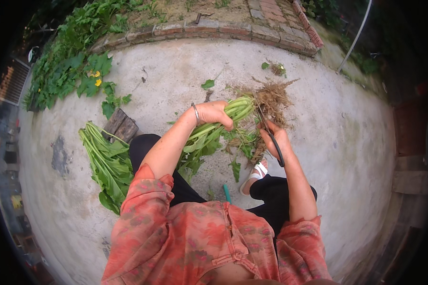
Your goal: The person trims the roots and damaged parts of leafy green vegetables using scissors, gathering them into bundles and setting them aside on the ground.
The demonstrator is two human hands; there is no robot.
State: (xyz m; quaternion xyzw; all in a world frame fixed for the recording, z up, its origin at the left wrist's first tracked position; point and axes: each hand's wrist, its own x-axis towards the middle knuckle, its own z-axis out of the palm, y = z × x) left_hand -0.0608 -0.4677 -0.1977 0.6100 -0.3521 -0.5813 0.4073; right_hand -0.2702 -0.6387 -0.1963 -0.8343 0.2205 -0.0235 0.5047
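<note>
My left hand [215, 114] is wrapped round a bunch of leafy greens [241, 107], its pale stem ends pointing to the upper right and its leaves hanging down toward my lap. In my right hand [277, 141] is a pair of black-handled scissors [276, 146]. Their blades reach up to the stem ends, beside a heap of brown roots [274, 97]; whether they touch the stems I cannot tell. Loose leaves and root scraps lie on the ground below my hands. A second pile of greens [108, 164] rests on the ground at my left.
A wooden block [121, 125] sits by the left pile. Squash-like vines with yellow flowers [98, 81] spread over the concrete [356, 156] at the far left. A low brick border [202, 28] edges a soil bed at the back. Something green and stick-like [227, 193] lies between my legs.
</note>
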